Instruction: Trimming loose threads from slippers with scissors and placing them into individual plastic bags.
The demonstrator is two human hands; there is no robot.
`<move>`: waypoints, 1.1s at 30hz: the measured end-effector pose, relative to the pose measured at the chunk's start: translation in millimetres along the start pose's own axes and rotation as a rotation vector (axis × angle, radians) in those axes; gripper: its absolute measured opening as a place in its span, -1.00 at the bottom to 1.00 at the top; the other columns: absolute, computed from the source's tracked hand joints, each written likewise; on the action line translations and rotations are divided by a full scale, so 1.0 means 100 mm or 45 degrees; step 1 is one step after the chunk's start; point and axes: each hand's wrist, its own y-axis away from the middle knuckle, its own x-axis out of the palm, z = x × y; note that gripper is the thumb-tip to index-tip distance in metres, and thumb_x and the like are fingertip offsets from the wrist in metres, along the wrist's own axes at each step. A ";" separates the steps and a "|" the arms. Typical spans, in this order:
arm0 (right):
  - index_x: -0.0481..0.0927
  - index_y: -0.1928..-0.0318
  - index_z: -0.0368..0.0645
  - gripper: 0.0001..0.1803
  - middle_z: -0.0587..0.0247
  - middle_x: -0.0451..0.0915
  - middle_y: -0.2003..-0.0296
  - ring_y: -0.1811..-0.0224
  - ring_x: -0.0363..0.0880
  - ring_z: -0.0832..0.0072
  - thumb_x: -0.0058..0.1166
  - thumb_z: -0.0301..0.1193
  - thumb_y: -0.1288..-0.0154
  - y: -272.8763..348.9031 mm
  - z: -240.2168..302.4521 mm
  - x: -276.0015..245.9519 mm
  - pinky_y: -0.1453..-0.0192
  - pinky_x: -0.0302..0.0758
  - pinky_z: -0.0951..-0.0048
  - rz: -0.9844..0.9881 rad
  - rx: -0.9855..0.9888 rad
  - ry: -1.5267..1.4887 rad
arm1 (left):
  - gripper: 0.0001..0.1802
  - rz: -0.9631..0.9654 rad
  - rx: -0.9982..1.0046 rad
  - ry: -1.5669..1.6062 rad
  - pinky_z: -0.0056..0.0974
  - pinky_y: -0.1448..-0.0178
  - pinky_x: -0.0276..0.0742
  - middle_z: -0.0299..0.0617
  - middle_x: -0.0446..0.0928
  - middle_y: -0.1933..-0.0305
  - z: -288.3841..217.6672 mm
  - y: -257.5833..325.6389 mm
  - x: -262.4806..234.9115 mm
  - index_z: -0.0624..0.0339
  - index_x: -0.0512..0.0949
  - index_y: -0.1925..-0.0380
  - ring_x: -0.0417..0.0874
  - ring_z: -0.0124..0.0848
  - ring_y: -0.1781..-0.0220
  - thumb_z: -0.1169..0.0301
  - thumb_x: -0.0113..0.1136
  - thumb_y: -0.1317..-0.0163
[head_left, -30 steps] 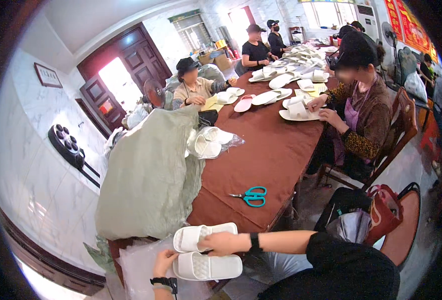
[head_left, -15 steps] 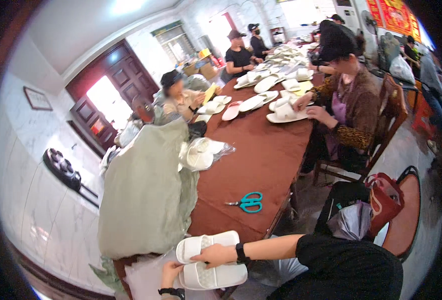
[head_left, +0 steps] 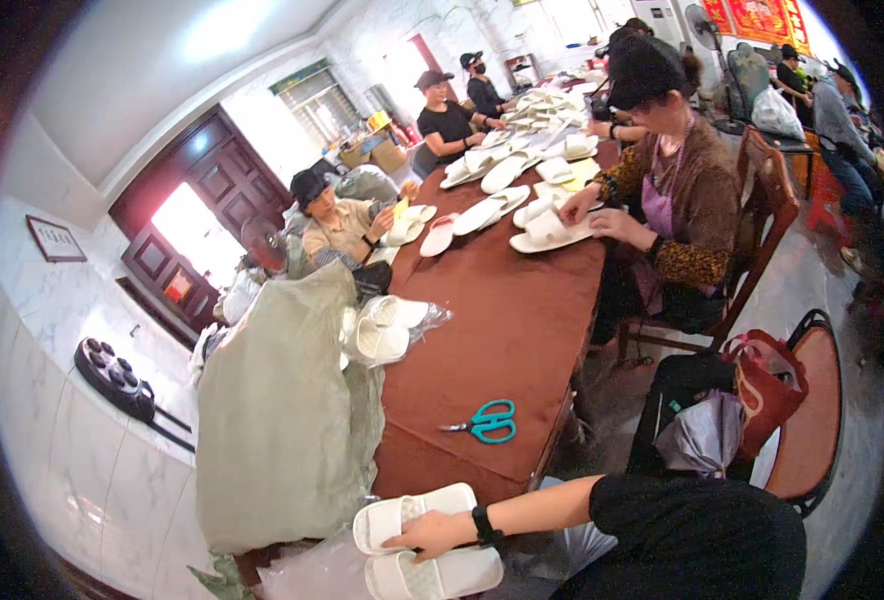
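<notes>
Near the lower edge, my right hand (head_left: 436,531) grips a pair of white open-toed slippers side by side, its fingers curled between the upper slipper (head_left: 450,497) and the lower slipper (head_left: 467,572). A dark band circles that wrist. My left hand is out of the picture. Beside the slippers lies a clear plastic bag (head_left: 312,573). Teal-handled scissors (head_left: 493,422) rest farther up on the brown-covered table (head_left: 492,330).
A large grey-green sack (head_left: 274,420) stands along the table's left side. Behind it sit bagged white slippers (head_left: 387,330). Co-workers handle slippers around the far end, beside a heap of slippers (head_left: 547,112). A chair with a red bag (head_left: 770,385) is at right.
My left hand, earlier at the slippers' left ends, has left the picture. The view has shifted slightly; my right hand still holds the pair, which appears a little lower.
</notes>
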 end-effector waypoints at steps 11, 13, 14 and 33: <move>0.25 -0.25 -0.08 -0.35 0.13 0.59 0.37 0.35 0.57 0.42 0.11 -0.33 -0.13 -0.16 -0.05 -0.09 0.33 0.46 0.41 0.086 0.100 -0.652 | -0.60 0.431 -1.047 0.025 -0.35 0.04 0.41 -0.06 0.51 0.07 1.10 1.56 0.32 0.25 0.46 0.00 0.53 -0.44 0.15 0.21 0.06 -0.27; 0.23 -0.25 -0.17 -0.41 0.24 0.53 0.47 0.47 0.50 0.61 0.04 -0.44 -0.21 -0.23 0.11 -0.11 0.50 0.38 0.58 0.135 0.233 -1.014 | -0.60 0.405 -1.017 0.073 -0.35 0.05 0.41 -0.05 0.51 0.06 -0.30 0.78 0.84 0.27 0.44 0.00 0.53 -0.43 0.15 0.23 0.06 -0.27; 0.22 -0.27 -0.18 -0.42 0.32 0.47 0.52 0.52 0.43 0.62 0.03 -0.44 -0.24 -0.24 0.00 -0.09 0.51 0.35 0.59 0.138 0.287 -1.333 | -0.60 0.407 -1.020 0.064 -0.35 0.05 0.41 -0.05 0.51 0.06 -0.41 0.66 0.84 0.27 0.44 0.00 0.53 -0.43 0.15 0.23 0.06 -0.27; 0.39 -0.08 -0.30 -0.67 0.07 0.44 -0.10 -0.17 0.40 0.32 -0.18 -0.43 -0.37 1.13 -0.68 -0.18 -0.31 0.28 0.28 0.144 -0.313 -3.106 | -0.61 0.363 -0.113 0.190 -0.26 0.02 0.44 -0.01 0.50 0.06 0.93 -0.71 1.13 0.37 0.35 -0.07 0.51 -0.31 0.09 0.36 -0.03 -0.32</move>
